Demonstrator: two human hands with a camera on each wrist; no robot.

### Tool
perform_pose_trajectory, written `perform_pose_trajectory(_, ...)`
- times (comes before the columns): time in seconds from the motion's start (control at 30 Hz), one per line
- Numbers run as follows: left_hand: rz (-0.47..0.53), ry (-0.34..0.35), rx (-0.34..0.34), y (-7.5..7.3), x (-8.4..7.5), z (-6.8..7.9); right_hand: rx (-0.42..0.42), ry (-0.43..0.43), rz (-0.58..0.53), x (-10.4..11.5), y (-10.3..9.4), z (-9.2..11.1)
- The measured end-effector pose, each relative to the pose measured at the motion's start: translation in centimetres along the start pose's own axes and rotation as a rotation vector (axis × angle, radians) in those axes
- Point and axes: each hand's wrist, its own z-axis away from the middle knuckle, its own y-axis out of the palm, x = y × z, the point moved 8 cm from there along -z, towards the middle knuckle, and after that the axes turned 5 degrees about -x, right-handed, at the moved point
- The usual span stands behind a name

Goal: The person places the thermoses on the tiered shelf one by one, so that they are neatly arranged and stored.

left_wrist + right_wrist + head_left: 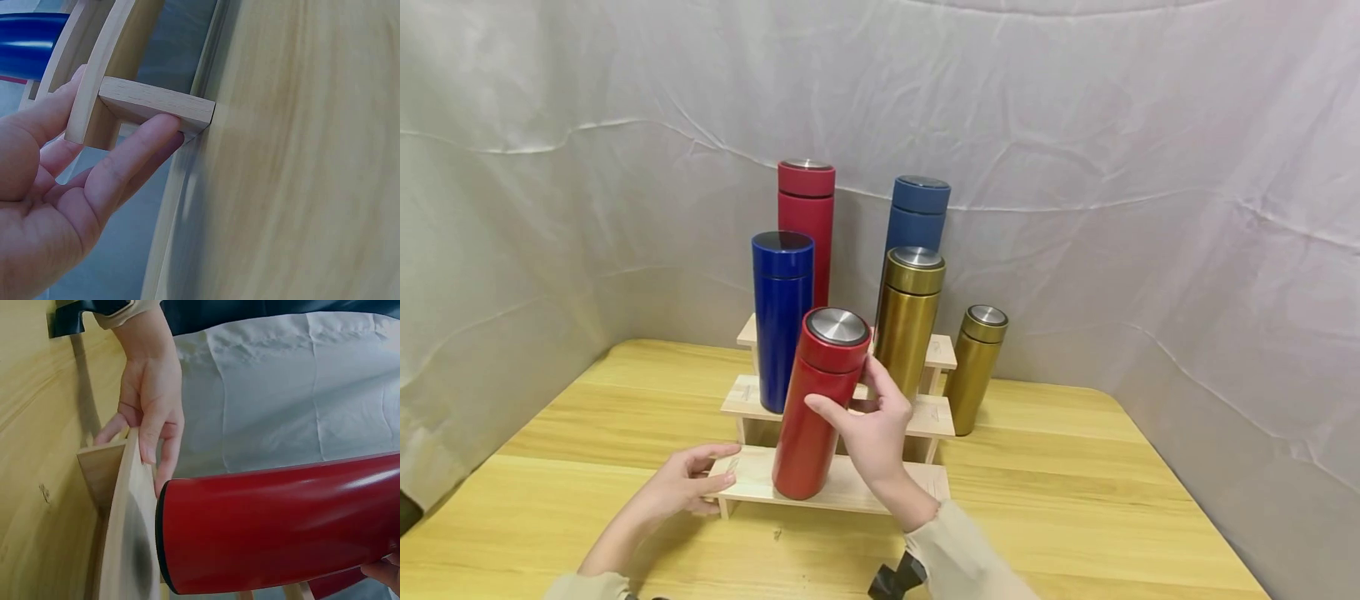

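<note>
My right hand grips a red thermos with a silver lid, thumb in front and fingers round the far side. The thermos leans to the right, its base close over the lowest step of a three-step wooden stand. At the stand's left end, my left hand holds the lowest step. In the left wrist view its fingers lie against the stand's wooden leg. A glossy blue thermos and a gold thermos stand on the middle step.
On the top step are a tall red thermos and a tall matte blue one. Another gold thermos stands on the wooden table, right of the stand. A pale cloth hangs behind the table.
</note>
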Motion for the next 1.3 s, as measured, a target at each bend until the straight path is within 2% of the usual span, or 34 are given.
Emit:
perform_pose_trajectory(0.63, -0.005, 0.007, 0.015, 0.2, -0.5, 0.1, 0.007, 0.032, 0.011, -1.5, 3.0, 1.4)
perform_pose_trajectory(0.8, -0.007, 0.009, 0.012, 0.1, -0.4, 0.1, 0.030, 0.078, -0.011, -1.6, 3.6, 1.4)
perform_pose_trajectory(1.07, -0.009, 0.016, 0.002, 0.0, -0.2, 0.1, 0.069, 0.009, 0.034, 1.7, 4.5, 1.2)
perform_pose_trajectory(1.3, -0.004, 0.020, 0.009, 0.1, -0.2, 0.0, 0.086, -0.037, 0.040, -0.7, 5.3, 1.7)
